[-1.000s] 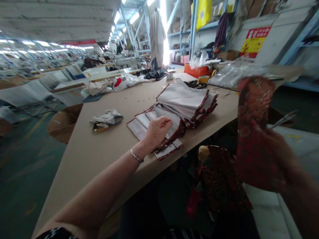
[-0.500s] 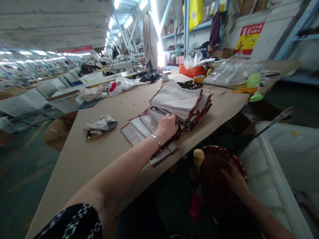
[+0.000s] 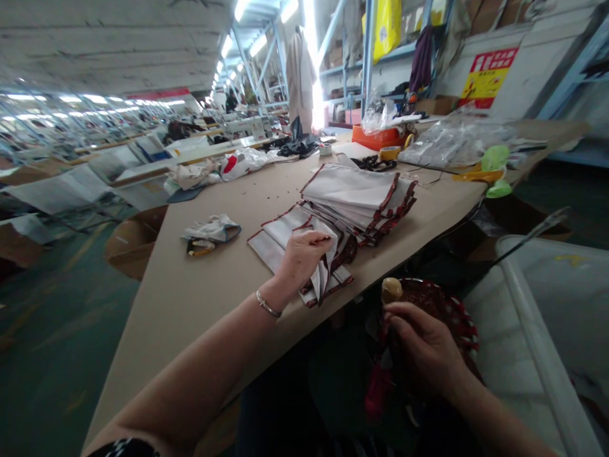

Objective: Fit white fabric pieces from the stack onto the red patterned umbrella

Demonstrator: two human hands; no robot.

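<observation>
My left hand [image 3: 301,257], with a silver bracelet at the wrist, pinches the edge of a white fabric piece [image 3: 328,254] bound in dark red. That piece is partly lifted and folded over the fanned fabric pieces [image 3: 269,238] below it. Just behind lies a thicker stack of similar fabric pieces [image 3: 354,184] with dark red edges. Lower right, my right hand [image 3: 423,346] is closed, thumb against fingers, in front of a dark red round basket [image 3: 451,304]. Whatever is between those fingertips is too dark to name. A tan rounded knob [image 3: 391,289] stands just above them.
A work glove [image 3: 214,228] lies on the brown-topped table [image 3: 190,304]. Farther back are an orange tray [image 3: 375,136], a tape roll [image 3: 390,152] and clear plastic bags [image 3: 457,139]. A white bin [image 3: 523,304] stands at right, a cardboard box [image 3: 136,241] left of the table.
My left hand has drawn the top fabric piece up and toward me. My right hand has come out of the basket, moving left, its fingers now pinched. The view has shifted slightly.
</observation>
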